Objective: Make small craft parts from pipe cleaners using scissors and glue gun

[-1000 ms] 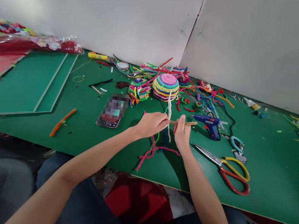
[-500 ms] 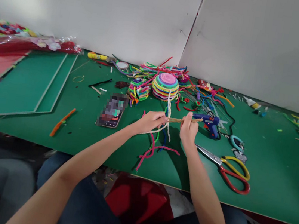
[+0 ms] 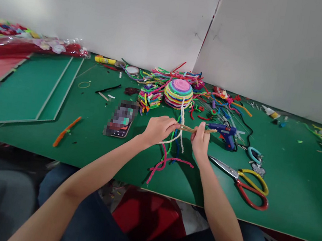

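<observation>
Both hands are closed on brown pipe cleaners (image 3: 189, 129), stretched level between them. My left hand (image 3: 158, 130) pinches one end, and my right hand (image 3: 201, 141) grips the other, with a short tail sticking out to its right. A white twisted pipe cleaner (image 3: 183, 118) hangs down behind the brown ones from a striped multicoloured dome (image 3: 178, 93). Pink pipe cleaners (image 3: 162, 164) lie below my left hand, beside green (image 3: 170, 148) and blue strands. Part of the left fingers' grip is hidden from view.
A blue glue gun (image 3: 223, 133) and open scissors (image 3: 239, 177) lie to the right, with blue-handled pliers (image 3: 254, 154) beyond. A phone (image 3: 121, 121) sits left of my hands. Bundled coloured pipe cleaners (image 3: 149, 98) surround the dome. Green boards (image 3: 25, 91) and an orange pipe cleaner (image 3: 66, 132) are farther left.
My left hand has turned and lifted slightly, its back now showing more. The right hand has shifted a little left, still gripping the brown pipe cleaners.
</observation>
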{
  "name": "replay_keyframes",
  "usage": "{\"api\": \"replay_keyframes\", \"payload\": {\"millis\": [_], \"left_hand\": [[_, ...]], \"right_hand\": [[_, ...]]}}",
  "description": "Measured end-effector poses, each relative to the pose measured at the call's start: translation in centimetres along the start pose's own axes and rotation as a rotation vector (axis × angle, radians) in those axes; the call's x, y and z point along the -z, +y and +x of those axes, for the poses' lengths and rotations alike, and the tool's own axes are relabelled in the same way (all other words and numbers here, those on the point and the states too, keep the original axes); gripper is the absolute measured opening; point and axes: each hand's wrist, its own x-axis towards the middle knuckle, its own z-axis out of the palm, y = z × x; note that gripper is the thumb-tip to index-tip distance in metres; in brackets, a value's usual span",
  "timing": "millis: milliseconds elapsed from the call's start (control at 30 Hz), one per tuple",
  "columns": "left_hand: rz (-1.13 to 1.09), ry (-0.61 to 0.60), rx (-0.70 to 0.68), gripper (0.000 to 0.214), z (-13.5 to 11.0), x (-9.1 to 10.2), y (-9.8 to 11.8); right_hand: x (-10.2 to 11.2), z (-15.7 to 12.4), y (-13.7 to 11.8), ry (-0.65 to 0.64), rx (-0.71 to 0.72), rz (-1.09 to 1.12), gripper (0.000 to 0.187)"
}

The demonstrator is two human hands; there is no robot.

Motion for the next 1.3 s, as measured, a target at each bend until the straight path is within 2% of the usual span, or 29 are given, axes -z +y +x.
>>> {"api": "replay_keyframes", "payload": {"millis": [100,167,367,600,733,933,1300], "left_hand": [[-0.212,0.056,-0.059,0.031,0.1,-0.3,-0.3],[-0.266,0.098,-0.122,0.032,0.2,-0.4,-0.3],[-0.186,0.266,-0.27,0.017,0.3,-0.6,-0.4],[-0.131,0.369,-0.286,0.014,0.3,-1.1,-0.8],[-0.102,0.386,-0.312,0.013,0.3,-1.2,-1.1],[-0.021,0.372,-0.421,0.01,0.4,-1.2,-1.7],[0.016,0.321,-0.409,0.012,0.4,-0.7,-1.5]], "right_hand": [[0.0,0.0,0.3,0.043,0.008,0.01,0.062],[-0.1,0.0,0.4,0.052,-0.004,0.039,0.061],[-0.2,0.1,0.4,0.035,-0.022,0.081,0.06],[-0.6,0.0,0.5,0.006,-0.044,0.083,0.062],[-0.6,0.1,0.5,0.003,-0.046,0.088,0.062],[-0.7,0.3,0.7,-0.011,-0.046,0.092,0.062],[-0.9,0.3,0.7,-0.028,-0.062,0.125,0.062]]}}
